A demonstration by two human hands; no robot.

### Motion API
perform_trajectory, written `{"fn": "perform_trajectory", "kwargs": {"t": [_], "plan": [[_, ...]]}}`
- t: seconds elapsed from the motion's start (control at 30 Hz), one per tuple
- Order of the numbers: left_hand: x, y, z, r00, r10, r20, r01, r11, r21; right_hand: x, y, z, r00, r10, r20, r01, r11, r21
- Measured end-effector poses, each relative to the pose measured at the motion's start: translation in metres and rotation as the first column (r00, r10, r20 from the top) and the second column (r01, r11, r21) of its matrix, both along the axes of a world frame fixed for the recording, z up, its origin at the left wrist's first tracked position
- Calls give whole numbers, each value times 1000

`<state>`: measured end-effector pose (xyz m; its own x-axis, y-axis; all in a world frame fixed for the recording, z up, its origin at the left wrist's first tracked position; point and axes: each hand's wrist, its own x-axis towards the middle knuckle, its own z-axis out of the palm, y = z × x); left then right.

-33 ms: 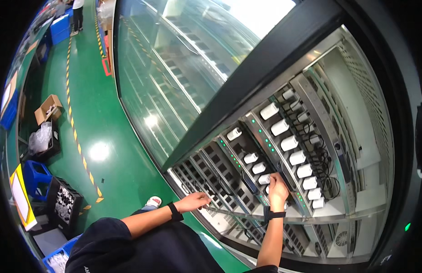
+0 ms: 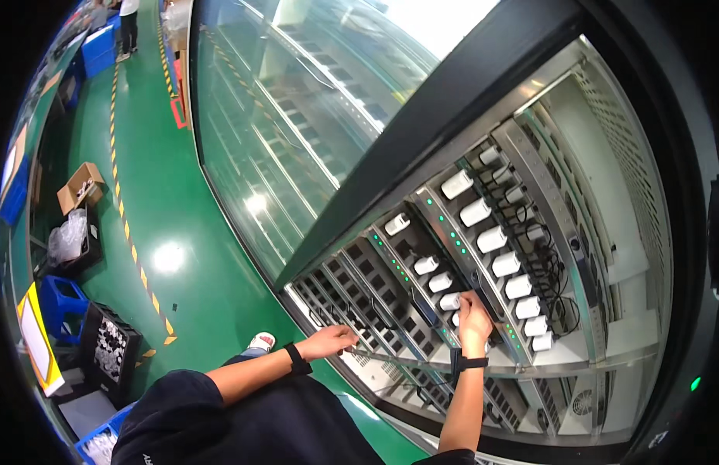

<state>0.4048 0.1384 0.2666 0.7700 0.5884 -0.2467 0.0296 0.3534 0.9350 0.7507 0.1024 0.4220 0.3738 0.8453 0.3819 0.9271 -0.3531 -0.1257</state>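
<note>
My right hand (image 2: 474,319) reaches into a metal test rack, its fingers closed at a white plug-in power adapter (image 2: 455,318) that they partly hide. In the same row, another white adapter (image 2: 450,301) sits just above the fingertips, with several more farther up. My left hand (image 2: 333,341) hovers by the rack's lower front edge, fingers curled together; whatever they hold, if anything, is too small to make out. To the right of my right hand, a fuller row of white adapters (image 2: 506,264) stands plugged along a metal rail (image 2: 452,232) with green lights.
A large glass door (image 2: 274,132) with a thick black frame (image 2: 445,139) stands along the rack's left side. Black cables (image 2: 557,291) hang behind the adapters. On the green floor are a cardboard box (image 2: 81,187), a black crate (image 2: 110,349) of small parts and a blue stool (image 2: 63,306). Another person (image 2: 129,29) stands far off.
</note>
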Motion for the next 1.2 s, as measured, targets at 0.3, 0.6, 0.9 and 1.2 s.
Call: {"fn": "perform_trajectory", "kwargs": {"t": [0.3,0.6,0.9,1.2], "plan": [[-6,9,5,999,-47,-27,45,997,-63,0,9,-3,984,13,-179,-13,1000,3],[-4,21,8,999,-39,-33,36,996,-84,-16,18,3,995,-71,-72,72,997,6],[-1,31,17,999,-33,40,38,992,-122,-12,27,4,997,-63,32,62,997,40],[-9,29,18,999,-32,31,36,987,-156,-2,21,-5,988,-24,-152,29,999,30]]}}
